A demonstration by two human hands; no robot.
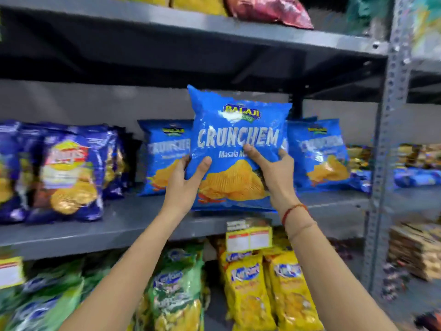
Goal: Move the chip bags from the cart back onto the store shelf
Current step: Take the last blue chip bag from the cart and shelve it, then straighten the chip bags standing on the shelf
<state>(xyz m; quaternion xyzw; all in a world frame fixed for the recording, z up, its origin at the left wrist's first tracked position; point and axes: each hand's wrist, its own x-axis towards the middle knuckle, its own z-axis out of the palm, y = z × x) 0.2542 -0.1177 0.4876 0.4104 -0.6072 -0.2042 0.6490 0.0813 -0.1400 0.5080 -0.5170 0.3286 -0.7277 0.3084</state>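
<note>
**A:** How far along is the restocking, as far as you can judge?

**B:** Partway, I'd say; two bright blue crinkled-foil Crunchem chip bags already stand upright on the grey metal shelf (133,223), the left shelved bag (164,156) and the right shelved bag (319,154), with a gap between them; a third blue Crunchem Masala bag (236,149) is held upright right in front of that gap, its bottom edge at or just above the shelf board; I can't tell whether it touches; the cart is out of view, so how many bags are left I cannot say.

**A:** And the hands?

**B:** Both are on the held bag; the left hand (185,182) is closed around its lower left edge, thumb across the front, fingers hidden behind; the right hand (272,170) clamps the lower right side, thumb pressed on the printed front, fingers wrapped round the edge; a red thread bracelet (292,211) sits on that wrist.

**A:** What remains for this bag?

**B:** My judgement: push it back into the gap, set it standing, release; the dark blue chip bags (69,173) to the left are well apart from it.
</note>
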